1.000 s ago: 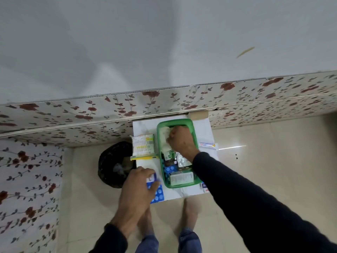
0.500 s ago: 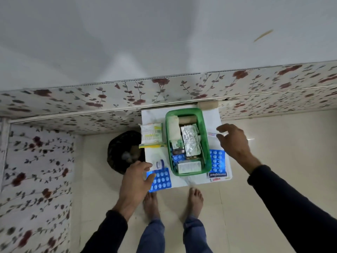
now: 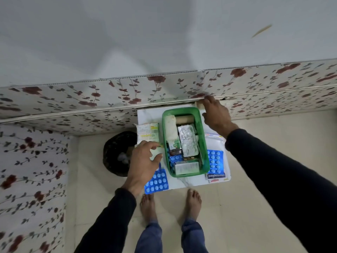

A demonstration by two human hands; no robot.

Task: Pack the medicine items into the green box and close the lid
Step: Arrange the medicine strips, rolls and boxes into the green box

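1. We're looking down at a small white table (image 3: 184, 183) pushed against the flowered wall, with the green box (image 3: 204, 143) in the middle of it, lid nowhere in sight.
2. The box already holds a bandage roll, a silver foil strip and a small carton, so it looks about half packed. It's light plastic and will probably flex, so we'd lift it by both long rims.
3. Outside it there's still a yellow-green carton (image 3: 147, 133) on the left, a plaster pack (image 3: 216, 177) and a blue pill sheet (image 3: 216, 161) on the right.
4. Our left hand (image 3: 144, 165) hovers with fingers spread over another blue pill sheet (image 3: 156, 183), not gripping anything. That sheet is thin, stiff and slippery, so pinch it by an edge.
5. Our right hand (image 3: 215, 114) curls round a small beige roll (image 3: 199, 105) at the far corner. Looks soft and light, easy to pinch, though whether it's fully clamped we can't tell.
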